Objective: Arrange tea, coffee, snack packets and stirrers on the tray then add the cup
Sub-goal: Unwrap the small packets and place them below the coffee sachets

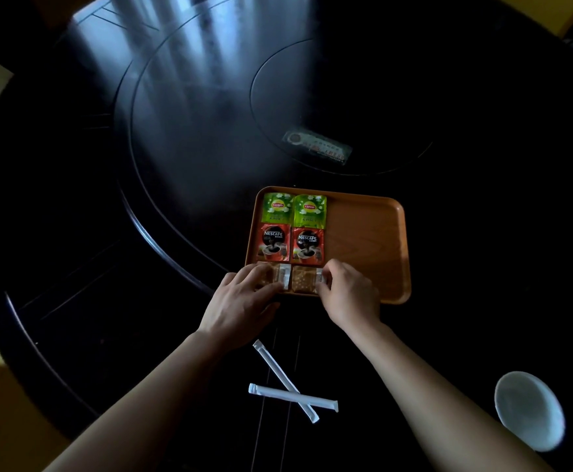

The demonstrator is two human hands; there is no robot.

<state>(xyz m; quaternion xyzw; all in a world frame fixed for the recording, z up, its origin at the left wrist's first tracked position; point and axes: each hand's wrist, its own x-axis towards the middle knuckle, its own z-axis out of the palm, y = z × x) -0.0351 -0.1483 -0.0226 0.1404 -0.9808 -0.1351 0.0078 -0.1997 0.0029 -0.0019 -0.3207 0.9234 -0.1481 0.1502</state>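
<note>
At 6 o'clock, nearest us, we see two wrapped stirrers (pixel 291 390) crossed on the dark table (pixel 176 165), with the white cup (pixel 530 410) at 4 o'clock. Farther on, the left hand (pixel 244 294) presses flat on one snack packet (pixel 273 275), fingers together, while the right hand (pixel 348 291) pinches the edge of the other snack packet (pixel 303 280) on the wooden tray (pixel 373 240). Beyond, toward 12 o'clock, lie two coffee sachets (pixel 290 242), then two tea sachets (pixel 293 208).

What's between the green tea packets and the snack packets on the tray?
In the head view, two red coffee packets lie between the tea packets and the snack packets on the tray.
</note>
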